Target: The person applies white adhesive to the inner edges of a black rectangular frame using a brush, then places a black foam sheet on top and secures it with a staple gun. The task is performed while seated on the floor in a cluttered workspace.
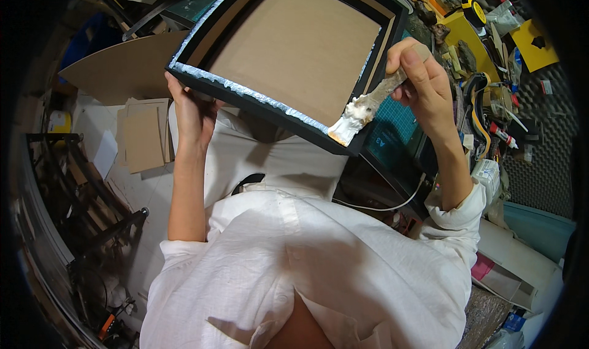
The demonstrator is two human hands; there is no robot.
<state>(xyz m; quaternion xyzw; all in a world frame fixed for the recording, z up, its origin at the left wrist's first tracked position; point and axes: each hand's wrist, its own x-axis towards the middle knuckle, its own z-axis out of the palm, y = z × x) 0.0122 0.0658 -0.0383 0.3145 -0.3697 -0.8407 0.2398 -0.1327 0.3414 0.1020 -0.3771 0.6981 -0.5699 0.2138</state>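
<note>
A black box frame point(257, 101) with a brown board inside is held up, tilted, above my lap. White glue-like paste point(230, 86) coats its near rim and its left rim, with patches along the right inner edge. My left hand point(191, 112) supports the frame from below at its near left side. Between the thumb and fingers of my right hand point(421, 80) is a worn flat spreader point(386, 89), caked with white paste. Its coated end rests on the near right corner of the rim. The spreader's material is unclear.
Right, a green cutting mat point(391, 123) lies on a bench crowded with a tape measure point(474, 12), a glue tube point(504, 135) and scraps. Brown board pieces point(145, 139) lie on the floor at left, near a black metal rack point(92, 202). A white cable point(395, 207) hangs beside the bench.
</note>
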